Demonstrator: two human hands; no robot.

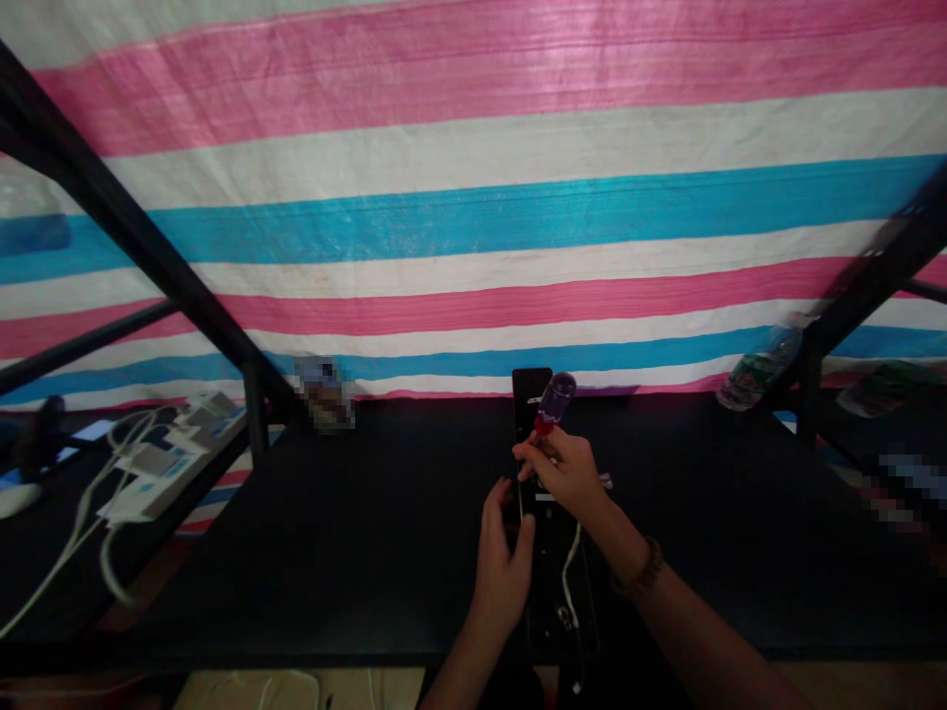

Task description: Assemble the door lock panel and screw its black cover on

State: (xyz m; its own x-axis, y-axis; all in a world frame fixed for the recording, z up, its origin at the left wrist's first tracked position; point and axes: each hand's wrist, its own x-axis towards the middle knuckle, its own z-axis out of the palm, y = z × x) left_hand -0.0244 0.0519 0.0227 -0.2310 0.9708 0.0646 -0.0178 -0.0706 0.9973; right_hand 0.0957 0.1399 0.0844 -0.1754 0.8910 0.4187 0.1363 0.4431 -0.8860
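Held low in right hand (573,475): screwdriver (557,392), smooth purple handle, red collar, probably for fine guidance; tip hidden. Left hand (506,564): thumb and fingers parted at left edge of long black device (522,402), presumably for steadying. On black device: pliant white cord (568,582). Far right of it: clear plastic bottle (755,370), tilted.

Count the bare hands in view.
2: the left hand at the left edge of a long black panel, the right hand over it, holding a purple-handled screwdriver.
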